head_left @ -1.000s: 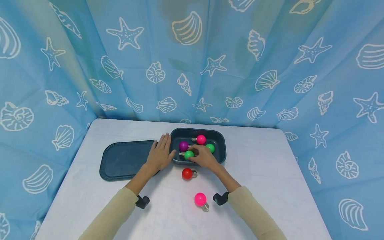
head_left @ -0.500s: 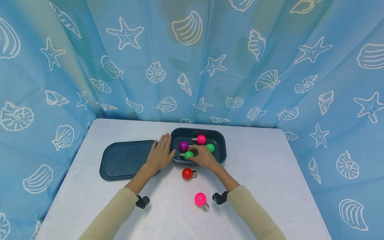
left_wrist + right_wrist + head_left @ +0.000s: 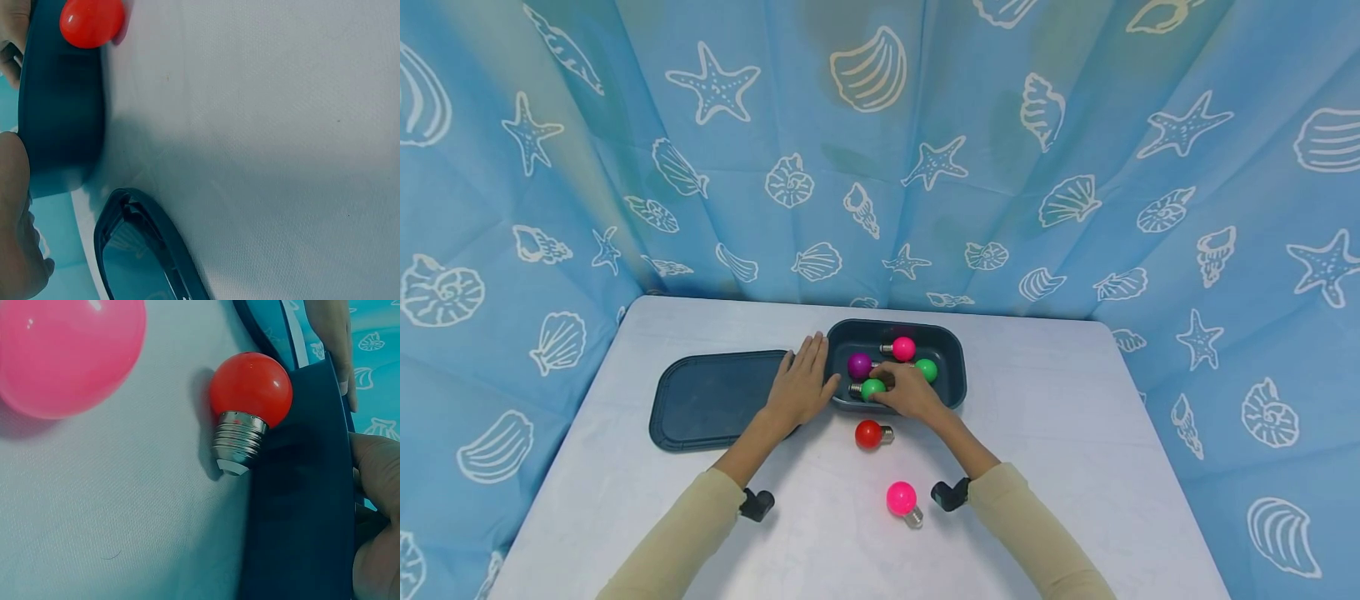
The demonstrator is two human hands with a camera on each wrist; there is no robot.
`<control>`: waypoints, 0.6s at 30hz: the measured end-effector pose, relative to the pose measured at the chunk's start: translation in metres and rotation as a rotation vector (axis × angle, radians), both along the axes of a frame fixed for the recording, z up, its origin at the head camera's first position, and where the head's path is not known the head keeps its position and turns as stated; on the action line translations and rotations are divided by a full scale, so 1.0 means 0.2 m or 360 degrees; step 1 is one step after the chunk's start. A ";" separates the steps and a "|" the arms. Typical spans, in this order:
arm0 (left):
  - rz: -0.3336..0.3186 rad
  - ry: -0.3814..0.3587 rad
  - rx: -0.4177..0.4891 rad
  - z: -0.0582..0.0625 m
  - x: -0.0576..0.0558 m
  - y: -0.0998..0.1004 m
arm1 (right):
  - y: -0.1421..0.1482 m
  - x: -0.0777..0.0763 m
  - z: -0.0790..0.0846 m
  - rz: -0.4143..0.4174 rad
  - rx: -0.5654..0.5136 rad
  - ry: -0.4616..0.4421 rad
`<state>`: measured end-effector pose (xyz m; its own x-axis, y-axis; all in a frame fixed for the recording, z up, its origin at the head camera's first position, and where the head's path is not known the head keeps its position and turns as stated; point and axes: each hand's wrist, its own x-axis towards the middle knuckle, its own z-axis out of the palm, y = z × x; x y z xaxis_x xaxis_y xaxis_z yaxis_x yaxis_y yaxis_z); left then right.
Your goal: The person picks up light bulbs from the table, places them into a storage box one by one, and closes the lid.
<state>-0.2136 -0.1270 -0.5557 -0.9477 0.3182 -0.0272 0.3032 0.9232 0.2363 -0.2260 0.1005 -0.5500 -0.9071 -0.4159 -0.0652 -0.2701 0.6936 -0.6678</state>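
My right hand reaches over the front wall of a dark blue plastic container, thumb and forefinger curled at a green light bulb. Beside that bulb lie a purple bulb, a pink bulb and a second green bulb, all inside. Fingers straight, my left hand rests against the container's left end. In the right wrist view the container wall hides what the right fingertips hold. The left wrist view shows part of the left hand at the container's edge.
Just in front of the container, a red bulb lies on the white table. Nearer to me is another pink bulb. A dark blue lid lies at the left, partly under my left hand. A blue shell-patterned curtain surrounds the table.
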 end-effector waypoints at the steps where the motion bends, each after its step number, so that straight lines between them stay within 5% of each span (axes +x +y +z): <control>1: 0.0001 0.0003 0.0001 0.00 0.00 0.00 | 0.00 0.00 0.00 -0.0001 -0.0006 -0.0003; 12: 0.0003 0.0014 -0.0001 0.01 0.00 0.00 | 0.04 0.03 0.02 -0.0072 -0.0194 0.0033; 18: -0.0001 0.0016 0.0000 0.01 0.00 0.00 | 0.07 0.10 0.05 -0.0003 -0.0413 0.0138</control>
<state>-0.2132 -0.1268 -0.5543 -0.9476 0.3190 -0.0175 0.3064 0.9229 0.2333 -0.2051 0.1143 -0.5408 -0.9053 -0.4071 0.1214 -0.3331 0.5028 -0.7976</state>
